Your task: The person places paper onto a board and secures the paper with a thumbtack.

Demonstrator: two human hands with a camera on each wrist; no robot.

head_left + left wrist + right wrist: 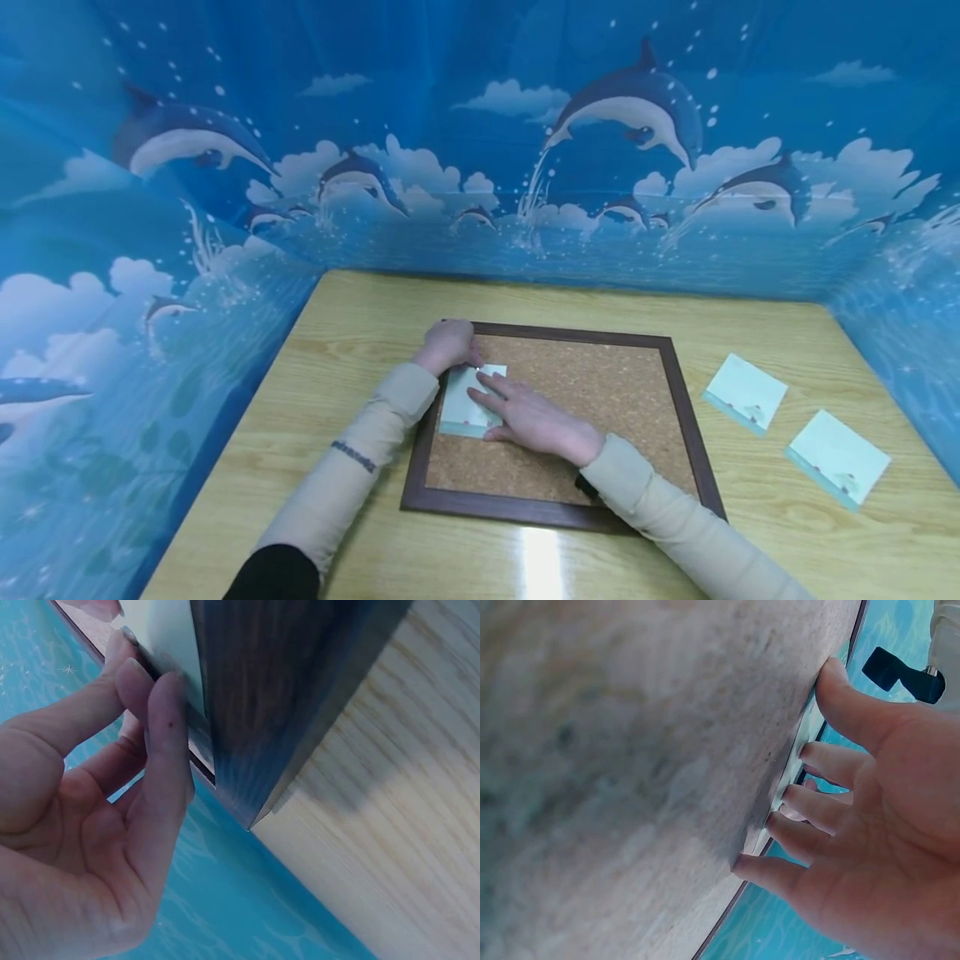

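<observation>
A pale green sticky note with a darker green strip along its near edge lies on the left part of a cork board. At the note's top edge, my left hand pinches a small pale thing between its fingertips; its kind is too small and covered to tell. The left wrist view shows that hand's fingers curled together beside the note. My right hand rests fairly straight fingers on the note's right side. In the right wrist view, its fingertips touch the note along its edge.
The board has a dark brown wooden frame and lies on a light wood-grain table. Two more pale green notes, an upper one and a lower one, lie right of it. A blue dolphin-print curtain encloses the table.
</observation>
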